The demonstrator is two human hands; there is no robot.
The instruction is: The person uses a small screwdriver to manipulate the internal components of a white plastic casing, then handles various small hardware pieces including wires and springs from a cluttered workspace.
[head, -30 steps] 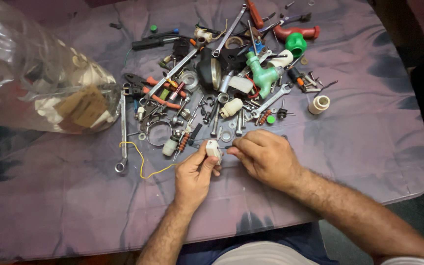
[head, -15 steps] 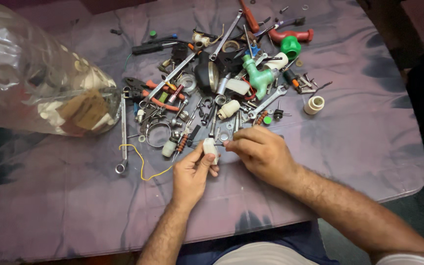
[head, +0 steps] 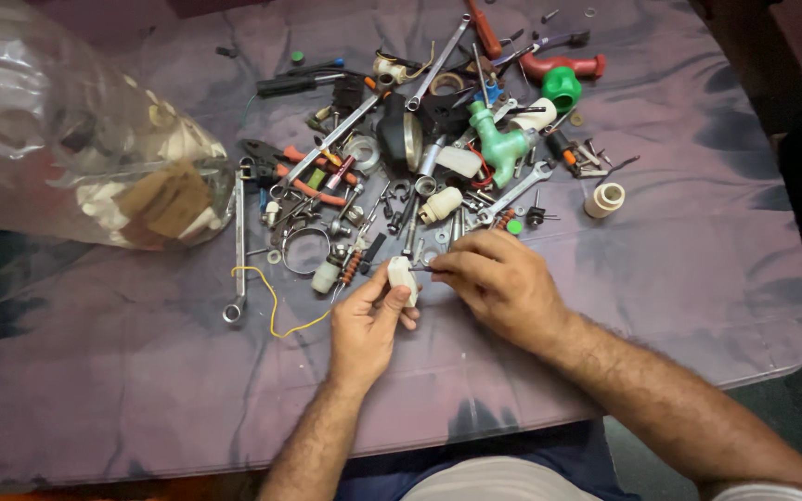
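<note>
My left hand [head: 368, 325] grips a small white plastic fitting [head: 403, 276] between thumb and fingers, just above the purple cloth. My right hand [head: 498, 283] pinches a thin dark metal piece [head: 422, 268] whose tip meets the right side of the fitting. Both hands sit at the near edge of a heap of tools and small parts [head: 420, 158].
A clear plastic jar [head: 76, 148] with scraps lies on its side at the left. A long wrench [head: 238, 241] and a yellow wire [head: 271, 306] lie left of my hands. Green pipe fittings [head: 503, 139], red-handled pliers [head: 313, 181] and a cream ring [head: 604, 199] lie farther back.
Both hands stay together on the white fitting, shifting only slightly. The view has tilted, so the heap sits a little higher in frame.
</note>
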